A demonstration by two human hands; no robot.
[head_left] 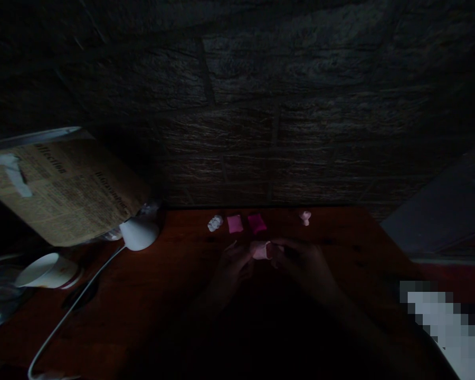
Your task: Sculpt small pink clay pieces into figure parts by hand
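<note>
In dim light, a pale pink, soft-looking piece, perhaps clay, is held between my two hands above the wooden table. My left hand pinches its left end. My right hand has its fingers closed at the right end, where shadow hides the fingertips. Just beyond the hands lie a light pink square and a magenta square. Left of them is a crumpled whitish lump. A small pink goblet-shaped piece stands farther right, near the back edge.
A brick-patterned wall rises behind the wooden table. At the left are a newsprint-patterned bag, a white cone-shaped object with a cable, and a paper cup on its side. A blurred-out pale patch appears lower right.
</note>
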